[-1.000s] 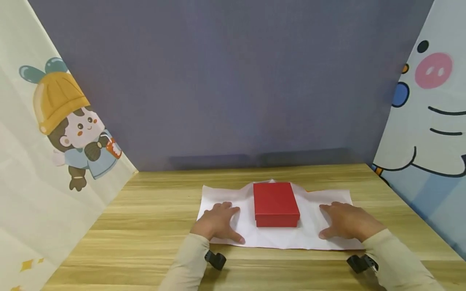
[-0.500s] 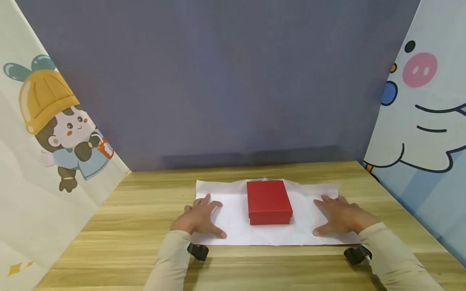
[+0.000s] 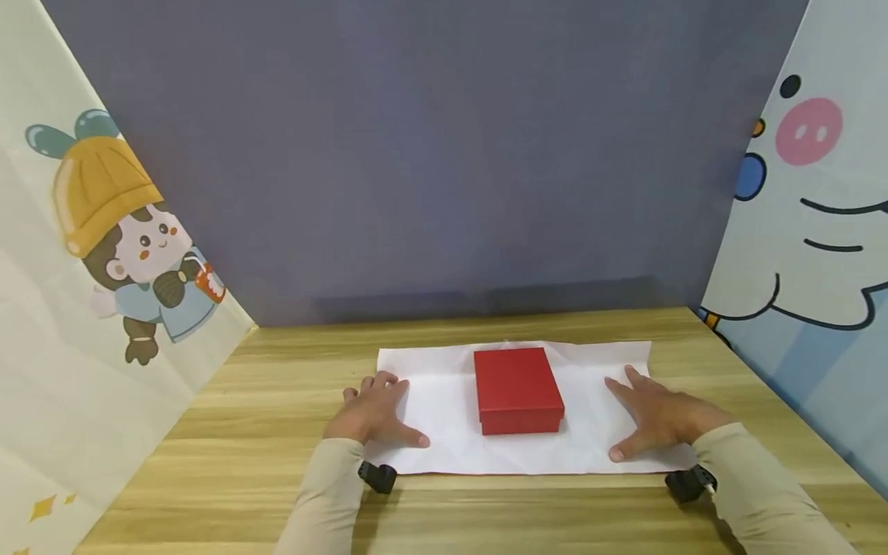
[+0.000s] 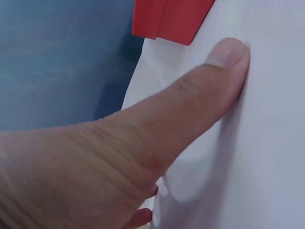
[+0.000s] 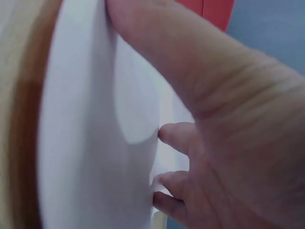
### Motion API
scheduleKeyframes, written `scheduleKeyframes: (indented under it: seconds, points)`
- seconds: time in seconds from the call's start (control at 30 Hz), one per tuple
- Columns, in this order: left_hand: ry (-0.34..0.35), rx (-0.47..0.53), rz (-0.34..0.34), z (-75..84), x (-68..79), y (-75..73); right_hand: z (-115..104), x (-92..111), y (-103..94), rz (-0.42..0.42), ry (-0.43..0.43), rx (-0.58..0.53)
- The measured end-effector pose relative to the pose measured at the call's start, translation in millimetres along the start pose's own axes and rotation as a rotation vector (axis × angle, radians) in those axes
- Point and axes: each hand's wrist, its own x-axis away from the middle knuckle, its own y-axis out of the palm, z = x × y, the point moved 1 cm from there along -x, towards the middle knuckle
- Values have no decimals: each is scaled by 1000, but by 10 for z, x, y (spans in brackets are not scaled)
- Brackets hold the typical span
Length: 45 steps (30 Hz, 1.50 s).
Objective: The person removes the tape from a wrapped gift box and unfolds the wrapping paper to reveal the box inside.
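Note:
A red lidded box [image 3: 516,379] sits on a wide white paper sheet [image 3: 444,447] in the head view. My left hand [image 3: 375,412] rests on the sheet's left end, thumb stretched toward the box. At the right end lies my right hand [image 3: 662,418], its fingers spread and fingertips touching the paper. Both hands are apart from the box. In the left wrist view, the thumb [image 4: 205,86] presses on the white surface, with a corner of the red box [image 4: 171,21] beyond. The right wrist view has the thumb and several fingertips against the paper [image 5: 95,143].
The sheet lies on a wooden table [image 3: 277,432]. A grey panel [image 3: 444,169] stands along the table's back edge. Printed cartoon panels flank it, one on the left [image 3: 42,347] and one on the right [image 3: 819,285]. A small black camera [image 3: 378,477] is on the left wrist.
My left hand has slid left, away from the box, and the right hand a little to the right. The sheet's far edge looks flatter. The head view has shifted slightly.

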Motion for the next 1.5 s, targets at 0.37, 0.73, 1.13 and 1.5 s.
scheduleKeyframes:
  seconds: [0.37,0.73,1.13,1.5]
  points:
    - [37,79,-14,-43,-35,196,-64,-12,79,86,59,153]
    - [87,26,-80,-136,17,105,41,-6,55,44,26,-18]
    - [121,-15,-7,-205,-17,177,152,71,14,7,23,-101]
    - [143,-12,-54,-273,31,136,258,80,45,38,-18,-76]
